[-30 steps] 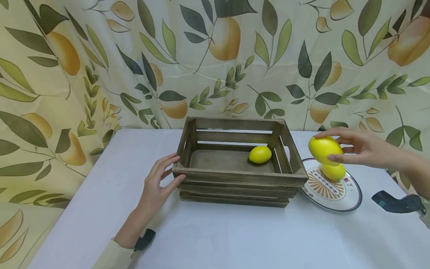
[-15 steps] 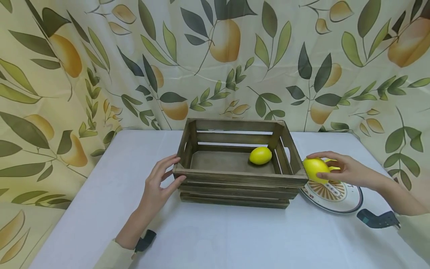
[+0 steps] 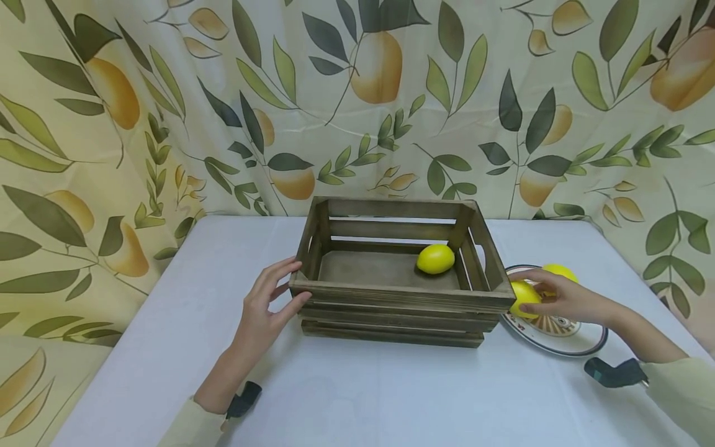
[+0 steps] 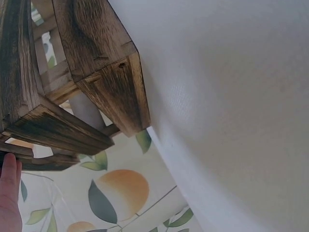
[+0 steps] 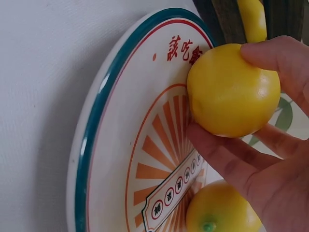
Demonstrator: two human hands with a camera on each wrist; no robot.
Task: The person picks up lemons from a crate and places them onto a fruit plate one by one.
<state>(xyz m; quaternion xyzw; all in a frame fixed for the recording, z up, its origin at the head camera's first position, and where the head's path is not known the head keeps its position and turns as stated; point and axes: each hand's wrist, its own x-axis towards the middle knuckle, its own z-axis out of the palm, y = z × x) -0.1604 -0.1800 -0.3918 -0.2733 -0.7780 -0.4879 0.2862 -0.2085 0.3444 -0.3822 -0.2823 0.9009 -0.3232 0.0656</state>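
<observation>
My right hand [image 3: 572,302] holds a yellow lemon [image 3: 524,299] between thumb and fingers, low over the left part of a round plate [image 3: 589,343] and close beside the crate's right end. In the right wrist view this lemon [image 5: 231,92] overlaps the plate's printed face, fingertips beneath it. A second lemon [image 3: 560,270] lies on the plate behind the hand. My left hand [image 3: 269,304] grips the near left corner of a slatted wooden crate [image 3: 391,295], thumb on the front and fingers at the left side. Inside the crate, toward its right end, rests another lemon [image 3: 436,259].
A white cloth [image 3: 357,391] covers the table. Behind it and at the left hangs a fruit-and-leaf patterned curtain [image 3: 223,93]. The crate's right end overhangs the plate's left rim in the head view. Each wrist carries a dark strap-on camera mount [image 3: 614,372].
My right hand has brought its lemon down and leftward, from above the other lemon to low over the plate's left side. The left hand has stayed on the crate corner.
</observation>
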